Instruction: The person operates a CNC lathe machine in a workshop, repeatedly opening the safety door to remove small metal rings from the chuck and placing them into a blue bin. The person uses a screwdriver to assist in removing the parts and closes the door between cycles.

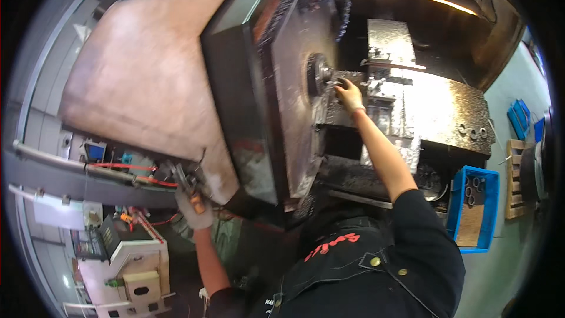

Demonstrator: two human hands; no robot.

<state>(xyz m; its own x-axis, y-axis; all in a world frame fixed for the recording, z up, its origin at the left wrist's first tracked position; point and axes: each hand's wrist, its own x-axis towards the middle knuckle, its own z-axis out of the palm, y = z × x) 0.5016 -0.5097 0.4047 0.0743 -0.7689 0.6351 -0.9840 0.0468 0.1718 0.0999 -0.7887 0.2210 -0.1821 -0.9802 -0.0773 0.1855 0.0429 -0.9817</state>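
Note:
My right hand (351,95), bare, reaches into the machine with its fingers closed on a small dark metal part (341,83). This part is just beside the round chuck (319,74) on the lathe's spindle face; whether the two touch cannot be made out. My left hand (196,211) wears a pale glove and hangs low at the left, outside the machine. It is closed around a grey-and-orange hand tool (196,200), whose exact kind is unclear. A red hose (162,181) runs close to the tool.
Metal tool holders (380,89) stand on the slide right of my right hand. Several metal rings (473,133) lie on the machine's flat cover. More rings sit in a blue crate (494,212) at the right, near a wooden pallet (515,179). A large beige machine housing (141,76) fills the upper left.

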